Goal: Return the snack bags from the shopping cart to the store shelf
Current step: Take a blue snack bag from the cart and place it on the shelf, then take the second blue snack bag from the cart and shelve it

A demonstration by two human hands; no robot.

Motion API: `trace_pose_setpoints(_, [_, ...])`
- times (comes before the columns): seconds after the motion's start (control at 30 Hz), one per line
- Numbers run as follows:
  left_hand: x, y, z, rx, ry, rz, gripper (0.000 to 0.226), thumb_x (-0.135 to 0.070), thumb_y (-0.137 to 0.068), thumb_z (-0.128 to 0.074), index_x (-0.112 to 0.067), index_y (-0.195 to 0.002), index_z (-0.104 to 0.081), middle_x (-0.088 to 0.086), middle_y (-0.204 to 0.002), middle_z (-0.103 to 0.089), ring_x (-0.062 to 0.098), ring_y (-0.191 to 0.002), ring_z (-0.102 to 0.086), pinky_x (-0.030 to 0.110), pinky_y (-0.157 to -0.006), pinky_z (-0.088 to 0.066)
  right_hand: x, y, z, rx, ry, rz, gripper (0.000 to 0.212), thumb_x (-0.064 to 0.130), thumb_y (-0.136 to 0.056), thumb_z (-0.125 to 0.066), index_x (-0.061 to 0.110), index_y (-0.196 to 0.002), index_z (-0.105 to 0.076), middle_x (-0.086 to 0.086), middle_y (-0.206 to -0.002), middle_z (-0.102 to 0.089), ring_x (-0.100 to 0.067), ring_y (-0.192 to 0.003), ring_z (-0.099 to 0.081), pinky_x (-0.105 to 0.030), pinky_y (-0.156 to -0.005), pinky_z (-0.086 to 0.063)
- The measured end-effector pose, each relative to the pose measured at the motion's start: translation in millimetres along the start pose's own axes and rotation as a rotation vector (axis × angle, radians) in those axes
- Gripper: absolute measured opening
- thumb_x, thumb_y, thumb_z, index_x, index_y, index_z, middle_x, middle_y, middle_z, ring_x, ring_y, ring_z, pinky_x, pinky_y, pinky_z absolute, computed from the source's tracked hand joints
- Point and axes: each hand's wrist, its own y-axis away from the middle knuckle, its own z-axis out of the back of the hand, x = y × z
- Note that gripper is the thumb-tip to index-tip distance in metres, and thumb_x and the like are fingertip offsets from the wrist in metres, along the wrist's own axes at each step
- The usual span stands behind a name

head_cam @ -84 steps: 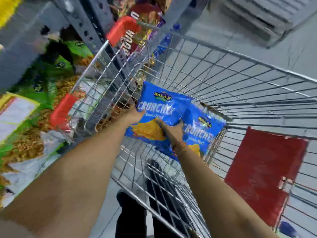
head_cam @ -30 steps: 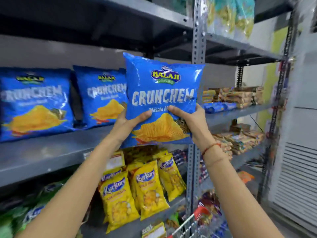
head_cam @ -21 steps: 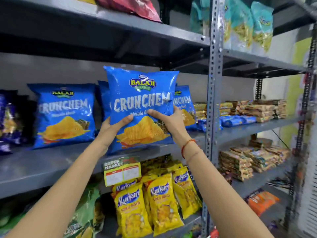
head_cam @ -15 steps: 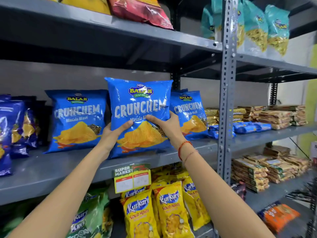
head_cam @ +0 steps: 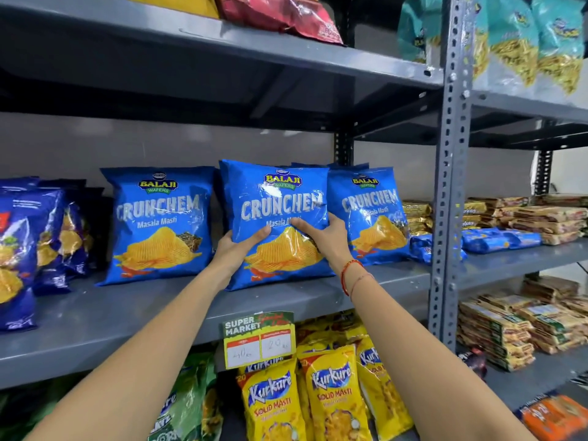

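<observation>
both hands, left hand [head_cam: 237, 246] and right hand [head_cam: 324, 237], are gripping the blue crunchem bag [head_cam: 276, 218], which has come down from mid-air and is now standing on the grey shelf [head_cam: 127, 313] between two matching bags; release is becoming possible.

I've got the middle Crunchem bag [head_cam: 276, 224] upright on the shelf [head_cam: 95, 316], left hand [head_cam: 237, 249] on its left edge, right hand [head_cam: 324, 237] on its right; a second Crunchem bag [head_cam: 159, 224] stands just left of it, a third [head_cam: 372, 218] right and partly behind; stacked packets [head_cam: 525, 218] sit further right past the upright post [head_cam: 451, 173]; price tag [head_cam: 259, 340] hangs on the shelf's front edge, Kurkure bags [head_cam: 331, 396] on the level below it.
</observation>
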Motion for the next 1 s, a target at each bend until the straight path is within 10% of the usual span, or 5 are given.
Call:
trace_pose_setpoints(0.17, [6.7, -4.1, 0.3, 0.001, -0.110, 0.042, 0.076, -0.065, -0.047, -0.073, -0.028, -0.111, -0.053, -0.006, -0.111, -0.060, 0.012, -0.098, -0.058, 0.028, -0.083, -0.043, -1.6, 3.0, 0.8, -0.036, 0.139, -0.064, 0.048, 0.049, -0.071, -0.077, 0.014, -0.100, -0.063, 0.010, -0.086, -0.062, -0.019, -0.103, -0.061, -0.032, -0.091, -0.047])
trace_pose_setpoints(0.3, [7.2, -1.7, 1.2, -0.086, -0.228, 0.048, 0.093, -0.062, -0.059, -0.073, -0.015, -0.133, -0.039, 0.001, -0.133, -0.051, 0.023, -0.121, -0.048, 0.038, -0.099, -0.041, -1.1, 18.0, 11.1, -0.061, 0.207, -0.062, 0.071, 0.055, -0.081, -0.064, 0.008, -0.132, -0.049, -0.009, -0.121, -0.061, -0.024, -0.113, -0.057, -0.039, -0.096, -0.048])
trace_pose_setpoints(0.53, [-1.1, 60.7, -36.3, -0.410, -0.319, -0.470, 0.056, -0.037, -0.080, -0.065, -0.017, -0.128, -0.043, 0.008, -0.127, -0.047, 0.024, -0.118, -0.046, 0.038, -0.099, -0.039, -5.6, 76.0, 66.8, -0.240, 0.095, 0.002, 0.038, 0.049, -0.087, -0.059, 0.018, -0.109, -0.062, 0.002, -0.097, -0.068, -0.014, -0.094, -0.062, -0.030, -0.083, -0.048])
trace_pose_setpoints(0.7, [30.8, 122.0, -100.3, -0.155, -0.342, -0.675, 0.032, -0.021, -0.083, -0.062, -0.012, -0.114, -0.056, 0.008, -0.112, -0.057, 0.022, -0.108, -0.054, 0.040, -0.092, -0.047, -38.5, 139.3, 118.2, -0.392, 0.110, -0.066, 0.020, 0.040, -0.090, -0.060, 0.021, -0.089, -0.063, -0.007, -0.092, -0.067, -0.020, -0.089, -0.063, -0.039, -0.085, -0.050])
trace_pose_setpoints(1.0, [156.5, 227.4, -238.4, 0.513, -0.359, -0.421, 0.026, -0.010, -0.079, -0.063, -0.002, -0.104, -0.062, 0.017, -0.102, -0.064, 0.030, -0.098, -0.059, 0.033, -0.086, -0.045, -137.6, 287.4, 227.0, -0.695, 0.233, -0.472, 0.023, 0.036, -0.091, -0.061, 0.014, -0.084, -0.062, -0.005, -0.080, -0.063, -0.011, -0.076, -0.060, -0.025, -0.070, -0.049])
